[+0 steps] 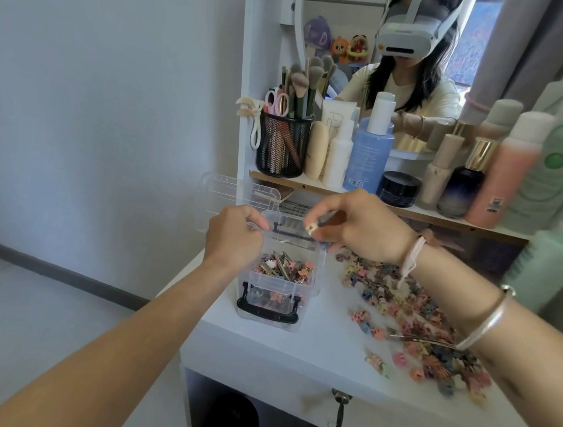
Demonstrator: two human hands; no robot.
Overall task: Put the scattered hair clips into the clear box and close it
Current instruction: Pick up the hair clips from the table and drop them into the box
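The clear box [316, 268] stands open on the white dressing table [312, 347], partly filled with small coloured hair clips. Its clear lid [230, 191] is swung up behind it. My left hand [235, 236] grips the box's left rim, fingers curled. Over the box's far edge, my right hand [354, 225] pinches a small pale clip [310, 229] between fingertips. A wide pile of scattered hair clips [411, 315] lies on the table to the right of the box, under my right forearm.
A shelf [411, 210] behind the box carries a black mesh brush holder [281, 144], bottles and a black jar [399, 188]. A mirror stands above it. The table's left edge drops off just beside the box. A drawer key [341, 396] hangs at the front.
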